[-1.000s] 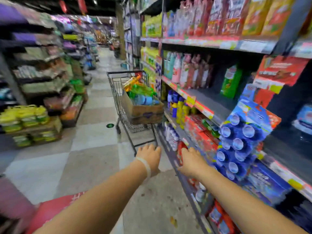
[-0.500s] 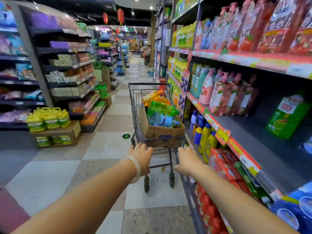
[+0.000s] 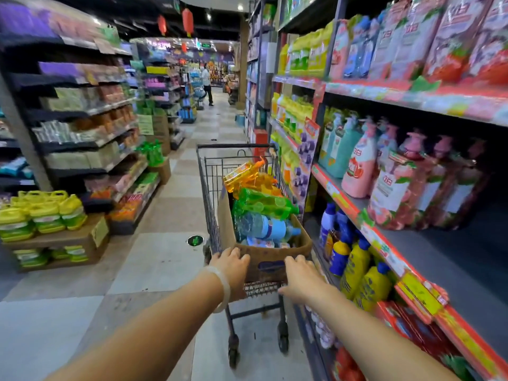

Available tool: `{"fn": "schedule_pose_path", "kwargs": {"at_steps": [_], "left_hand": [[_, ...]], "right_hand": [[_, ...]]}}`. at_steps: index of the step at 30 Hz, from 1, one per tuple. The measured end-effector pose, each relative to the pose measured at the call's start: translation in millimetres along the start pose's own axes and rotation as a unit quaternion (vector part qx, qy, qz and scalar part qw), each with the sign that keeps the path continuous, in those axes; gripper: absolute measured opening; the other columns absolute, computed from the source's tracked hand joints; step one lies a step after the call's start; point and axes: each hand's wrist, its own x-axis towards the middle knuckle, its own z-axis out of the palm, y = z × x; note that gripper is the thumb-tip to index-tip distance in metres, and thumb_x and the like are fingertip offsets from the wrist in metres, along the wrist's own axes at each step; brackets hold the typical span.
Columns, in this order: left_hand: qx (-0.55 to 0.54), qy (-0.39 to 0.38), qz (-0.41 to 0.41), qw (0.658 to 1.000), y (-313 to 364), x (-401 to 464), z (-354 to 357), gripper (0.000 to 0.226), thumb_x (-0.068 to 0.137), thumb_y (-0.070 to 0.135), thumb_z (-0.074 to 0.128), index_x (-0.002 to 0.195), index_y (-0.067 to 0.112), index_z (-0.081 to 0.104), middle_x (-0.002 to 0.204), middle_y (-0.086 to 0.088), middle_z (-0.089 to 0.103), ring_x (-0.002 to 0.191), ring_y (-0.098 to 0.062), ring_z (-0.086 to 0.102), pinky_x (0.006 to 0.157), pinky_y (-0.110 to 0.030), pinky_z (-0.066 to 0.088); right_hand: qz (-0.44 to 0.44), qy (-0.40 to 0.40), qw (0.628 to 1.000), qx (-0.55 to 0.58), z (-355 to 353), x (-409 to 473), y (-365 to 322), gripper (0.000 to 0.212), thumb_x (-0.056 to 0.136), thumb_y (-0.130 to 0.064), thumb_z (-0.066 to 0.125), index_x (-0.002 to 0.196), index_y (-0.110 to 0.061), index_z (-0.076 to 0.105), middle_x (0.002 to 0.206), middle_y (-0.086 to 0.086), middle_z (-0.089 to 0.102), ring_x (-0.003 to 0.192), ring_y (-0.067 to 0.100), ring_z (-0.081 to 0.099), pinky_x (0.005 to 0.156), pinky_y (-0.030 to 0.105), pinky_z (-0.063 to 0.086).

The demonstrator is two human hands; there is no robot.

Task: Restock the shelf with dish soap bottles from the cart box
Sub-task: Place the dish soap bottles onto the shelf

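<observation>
A wire shopping cart (image 3: 208, 188) stands in the aisle just ahead, close to the right-hand shelving. A cardboard box (image 3: 275, 261) in it holds lying dish soap bottles: orange (image 3: 247, 178) at the far end, green (image 3: 262, 202) in the middle, blue (image 3: 265, 229) nearest. My left hand (image 3: 231, 268) grips the cart's near end at its left side, fingers curled over the top. My right hand (image 3: 302, 281) grips the same end at the right, beside the box; the handle itself is hidden under both hands. The middle shelf (image 3: 453, 257) on the right has a bare dark stretch behind pink pump bottles (image 3: 357, 166).
Yellow and blue bottles (image 3: 354, 265) fill the lower right shelf, red packs below them. On the left, yellow jugs (image 3: 41, 213) sit on a carton stack beside dark shelving. A person (image 3: 206, 83) stands far down the tiled aisle.
The cart has come much nearer in view. Both hands, reaching forward in the air before, now hold its near end. The view has swung up along the aisle.
</observation>
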Motion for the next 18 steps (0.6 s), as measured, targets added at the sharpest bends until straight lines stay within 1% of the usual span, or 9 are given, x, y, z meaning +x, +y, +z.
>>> {"fn": "schedule_pose_path", "kwargs": {"at_steps": [3,5,8,9,13,15,18], "left_hand": [[-0.026,0.017,-0.002,1.0,-24.9,57.7,-17.0,0.067,0.079,0.047,0.064,0.133,0.015,0.04,0.133,-0.01,0.044,0.126,-0.029,0.041,0.107,-0.044,0.037],[-0.032,0.009,-0.004,0.999,-35.2,91.4,-19.9,0.065,0.078,0.048,0.064,0.13,0.014,0.042,0.131,-0.011,0.045,0.124,-0.03,0.042,0.105,-0.043,0.038],[-0.016,-0.016,-0.002,1.0,-45.6,141.6,-17.6,0.067,0.086,0.043,0.057,0.141,0.014,0.031,0.14,-0.012,0.037,0.131,-0.03,0.035,0.11,-0.043,0.033],[-0.013,-0.019,0.0,1.0,-48.5,158.5,-18.6,0.068,0.086,0.043,0.057,0.141,0.013,0.029,0.14,-0.012,0.036,0.131,-0.031,0.034,0.109,-0.043,0.033],[-0.015,-0.009,0.009,1.0,-57.7,228.0,-37.2,0.069,0.083,0.039,0.062,0.138,0.012,0.032,0.138,-0.013,0.037,0.13,-0.032,0.035,0.108,-0.046,0.035],[-0.019,-0.011,0.005,1.0,-63.9,263.8,-52.6,0.072,0.083,0.04,0.063,0.14,0.012,0.03,0.142,-0.014,0.034,0.133,-0.033,0.032,0.11,-0.046,0.032],[-0.021,-0.012,0.002,1.0,-73.0,309.9,-72.1,0.072,0.084,0.042,0.062,0.141,0.012,0.029,0.144,-0.015,0.033,0.135,-0.033,0.03,0.113,-0.047,0.029]], "right_hand": [[-0.004,0.019,1.0,0.016,-19.0,56.0,-2.5,0.058,0.085,-0.037,0.062,0.132,-0.014,0.036,0.135,0.012,0.038,0.127,0.033,0.038,0.102,0.042,0.038],[-0.002,0.0,1.0,0.018,-20.6,86.1,-1.8,0.058,0.086,-0.037,0.061,0.132,-0.014,0.034,0.136,0.01,0.036,0.129,0.032,0.036,0.102,0.043,0.036],[0.003,-0.029,0.999,0.015,-20.0,134.5,2.9,0.061,0.087,-0.036,0.061,0.135,-0.013,0.031,0.139,0.011,0.033,0.132,0.031,0.032,0.104,0.042,0.035],[0.004,-0.035,0.999,0.017,-23.3,152.0,4.8,0.06,0.088,-0.036,0.061,0.135,-0.012,0.032,0.139,0.011,0.032,0.132,0.032,0.032,0.105,0.041,0.036],[-0.001,-0.021,1.0,0.009,-45.4,226.5,18.2,0.061,0.087,-0.036,0.06,0.134,-0.01,0.032,0.138,0.014,0.033,0.13,0.034,0.034,0.104,0.042,0.036],[-0.007,-0.013,1.0,0.011,-59.5,264.0,24.9,0.062,0.087,-0.037,0.059,0.135,-0.009,0.031,0.139,0.015,0.033,0.131,0.035,0.034,0.105,0.041,0.035],[-0.006,-0.021,1.0,0.006,-76.2,309.5,34.7,0.069,0.087,-0.037,0.06,0.141,-0.01,0.027,0.142,0.013,0.031,0.132,0.034,0.034,0.106,0.042,0.035]]}}
